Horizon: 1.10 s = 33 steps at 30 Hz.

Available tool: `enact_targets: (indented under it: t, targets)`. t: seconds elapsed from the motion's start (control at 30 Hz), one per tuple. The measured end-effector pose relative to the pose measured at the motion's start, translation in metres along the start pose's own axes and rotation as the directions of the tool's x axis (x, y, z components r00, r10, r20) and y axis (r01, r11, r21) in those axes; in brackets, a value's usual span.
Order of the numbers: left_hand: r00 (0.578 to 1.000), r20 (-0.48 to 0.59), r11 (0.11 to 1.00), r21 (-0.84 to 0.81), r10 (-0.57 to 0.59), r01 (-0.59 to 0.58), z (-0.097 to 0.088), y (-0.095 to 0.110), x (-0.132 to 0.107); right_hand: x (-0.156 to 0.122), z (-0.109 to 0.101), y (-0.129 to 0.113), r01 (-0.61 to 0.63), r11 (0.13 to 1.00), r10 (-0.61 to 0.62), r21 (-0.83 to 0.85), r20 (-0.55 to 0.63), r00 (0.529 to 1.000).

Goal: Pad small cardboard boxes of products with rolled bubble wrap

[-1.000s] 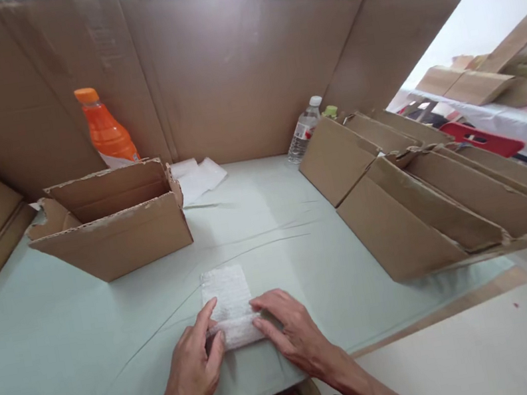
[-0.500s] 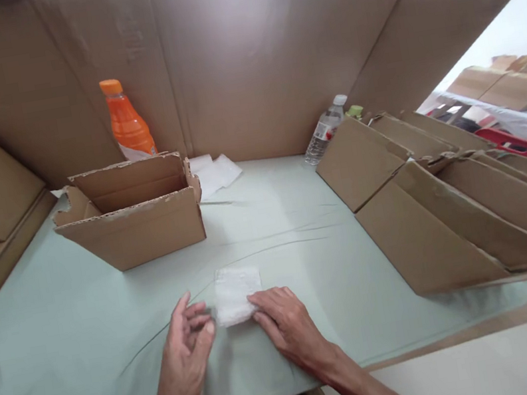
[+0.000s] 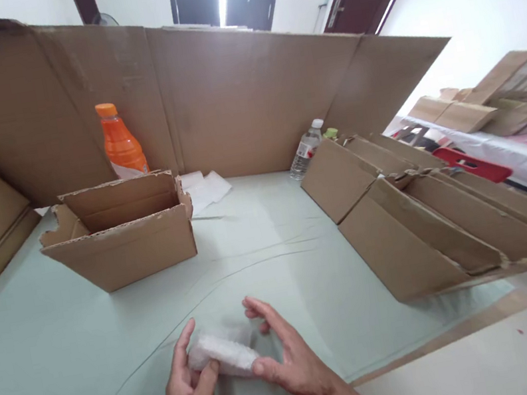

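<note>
A small flat white packet, apparently wrapped in translucent plastic like bubble wrap (image 3: 226, 351), is tilted up off the table near the front edge. Its left end sits between the thumb and fingers of my left hand (image 3: 190, 385), closed on it. My right hand (image 3: 290, 355) is at the other end with fingers spread; the thumb tip touches the packet's right corner while the fingers stand apart behind it. The packet's far side is blurred, and what is inside cannot be made out.
An open cardboard box (image 3: 145, 247) stands at the left, before an orange bottle (image 3: 123, 143). White sheets (image 3: 209, 190) lie behind it. A clear water bottle (image 3: 305, 150) leans near cardboard dividers (image 3: 397, 242) on the right. A tall cardboard panel (image 3: 237, 101) closes off the back.
The packet was lying flat on the table; now it is lifted, tilted and nearer me. My left hand has taken hold of it, while my right fingers have opened. The view has shifted.
</note>
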<state>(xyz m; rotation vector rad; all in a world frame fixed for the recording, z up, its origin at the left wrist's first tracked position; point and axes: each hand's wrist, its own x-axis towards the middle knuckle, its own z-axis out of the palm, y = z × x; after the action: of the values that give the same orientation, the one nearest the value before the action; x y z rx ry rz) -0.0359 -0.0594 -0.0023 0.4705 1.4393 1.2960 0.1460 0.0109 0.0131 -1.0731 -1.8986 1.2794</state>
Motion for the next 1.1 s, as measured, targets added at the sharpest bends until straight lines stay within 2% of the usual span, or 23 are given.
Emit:
enact_targets:
  t: [0.1,0.2,0.27,0.4,0.47,0.5,0.53,0.57,0.6,0.63,0.67,0.7,0.73,0.77,0.83,0.9,0.97,1.0,1.03,1.1]
  targets:
    - [0.999,0.025,0.999,0.027,0.025,-0.026,-0.001,-0.002,0.000,0.007,0.008,0.000,-0.068,0.996,0.063,0.059,0.076,0.995]
    - [0.990,0.103,0.995,-0.002,0.094,-0.095,-0.003,0.002,0.005,0.014,0.012,-0.004,-0.110,0.993,0.107,0.052,0.058,0.993]
    - [0.982,0.137,0.991,0.017,0.128,-0.131,-0.003,0.005,0.011,0.016,0.010,-0.004,-0.091,0.995,0.088,0.040,0.072,0.993]
    - [0.975,0.122,0.960,0.188,0.186,-0.206,-0.003,0.007,0.025,0.017,0.003,0.005,-0.031,1.000,0.030,0.006,0.118,0.993]
    - [0.950,0.147,0.908,0.286,0.276,-0.308,-0.008,0.009,0.031,0.020,-0.003,0.010,-0.021,0.998,0.030,-0.059,0.145,0.989]
    - [0.917,0.174,0.849,0.347,0.360,-0.399,-0.011,0.013,0.033,0.024,-0.007,0.011,-0.012,0.995,0.027,-0.102,0.152,0.988]
    - [0.858,0.206,0.750,0.418,0.471,-0.512,-0.017,0.020,0.036,0.029,-0.012,0.011,-0.001,0.989,0.022,-0.145,0.145,0.989]
    - [0.767,0.232,0.609,0.491,0.598,-0.623,-0.023,0.032,0.039,0.035,-0.020,0.007,0.016,0.983,0.007,-0.185,0.123,0.992]
    - [0.647,0.251,0.436,0.563,0.720,-0.702,-0.030,0.048,0.043,0.043,-0.028,0.001,0.040,0.975,-0.021,-0.221,0.087,0.996]
    - [0.507,0.264,0.248,0.635,0.821,-0.732,-0.038,0.067,0.049,0.052,-0.038,-0.009,0.073,0.964,-0.065,-0.255,0.042,0.997]
    - [0.377,0.249,0.101,0.703,0.892,-0.704,-0.046,0.089,0.055,0.063,-0.049,-0.022,0.112,0.949,-0.120,-0.296,-0.009,0.993]
    - [0.286,0.250,-0.008,0.765,0.925,-0.644,-0.055,0.111,0.062,0.075,-0.059,-0.038,0.154,0.925,-0.186,-0.346,-0.062,0.981]
    - [0.217,0.252,-0.084,0.812,0.943,-0.578,-0.062,0.131,0.070,0.088,-0.068,-0.056,0.199,0.891,-0.263,-0.408,-0.105,0.959]
    - [0.174,0.267,-0.141,0.839,0.948,-0.525,-0.069,0.149,0.077,0.102,-0.074,-0.076,0.247,0.844,-0.346,-0.475,-0.132,0.929]
    - [0.139,0.294,-0.197,0.857,0.946,-0.476,-0.079,0.170,0.091,0.132,-0.080,-0.115,0.360,0.713,-0.524,-0.602,-0.117,0.844]
    - [0.128,0.313,-0.214,0.844,0.941,-0.492,-0.084,0.172,0.100,0.167,-0.074,-0.148,0.499,0.541,-0.690,-0.677,-0.017,0.724]
    - [0.115,0.317,-0.213,0.824,0.941,-0.525,-0.085,0.163,0.104,0.207,-0.058,-0.169,0.613,0.369,-0.780,-0.699,0.126,0.613]
    - [0.108,0.315,-0.211,0.817,0.943,-0.537,-0.085,0.158,0.105,0.228,-0.048,-0.175,0.643,0.294,-0.782,-0.707,0.209,0.587]
    - [0.100,0.309,-0.207,0.812,0.946,-0.546,-0.084,0.154,0.105,0.249,-0.036,-0.177,0.660,0.225,-0.749,-0.716,0.306,0.587]
    - [0.089,0.294,-0.197,0.808,0.952,-0.556,-0.083,0.150,0.105,0.287,-0.011,-0.176,0.681,0.101,-0.586,-0.725,0.510,0.630]
